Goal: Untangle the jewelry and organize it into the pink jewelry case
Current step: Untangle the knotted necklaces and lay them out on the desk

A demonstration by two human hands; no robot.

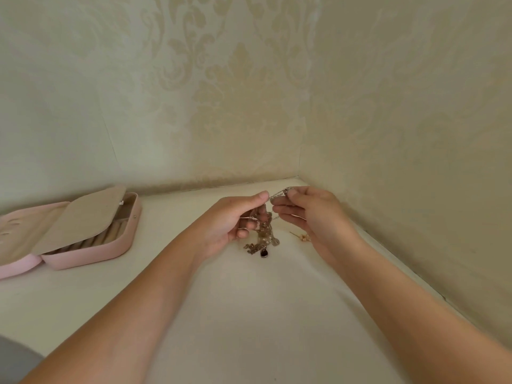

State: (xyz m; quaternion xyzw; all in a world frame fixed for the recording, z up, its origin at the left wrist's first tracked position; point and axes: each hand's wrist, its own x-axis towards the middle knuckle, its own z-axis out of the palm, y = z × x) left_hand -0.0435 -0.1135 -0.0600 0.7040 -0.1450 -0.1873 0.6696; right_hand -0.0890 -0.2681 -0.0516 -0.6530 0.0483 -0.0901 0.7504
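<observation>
A tangle of gold and silver jewelry (266,234) hangs between my hands just above the white table (249,300), its lower end with a dark oval pendant (264,253) touching the surface. My left hand (235,221) pinches a thin chain of the tangle between thumb and fingers. My right hand (307,212) pinches a silvery chain piece (280,193) at the top. The pink jewelry case (91,246) lies open at the left, its beige flap (83,217) raised over ring rolls.
A small gold piece (302,236) lies on the table under my right hand. Patterned walls (388,134) close the corner behind and to the right. A grey shape (13,358) shows at the bottom left.
</observation>
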